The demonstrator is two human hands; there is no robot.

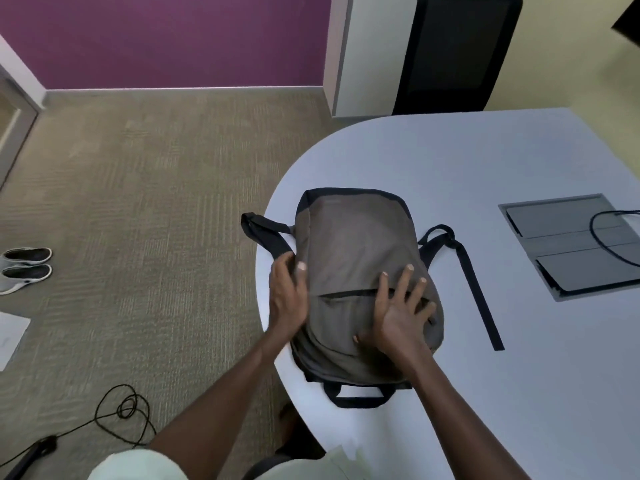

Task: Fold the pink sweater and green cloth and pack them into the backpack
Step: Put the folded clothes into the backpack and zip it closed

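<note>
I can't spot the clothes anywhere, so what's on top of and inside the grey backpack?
On the grey fabric backpack lie both hands: left hand at its side, right hand flat over the front pocket. Its inside is covered; no sweater or cloth shows.

An office or meeting room is suggested. A large pale worktop (485, 161) with a rounded end is seen, and a recessed panel (568, 244) with dark flaps, probably a power and data box, is set into its surface, with a black cable (609, 237) looped over it. The floor is covered with grey-beige commercial carpet (156, 202). A purple accent wall (166, 39) with a pale skirting is seen beyond, and a black mesh-backed office chair (457, 53) is placed at the worktop's far side.
</note>
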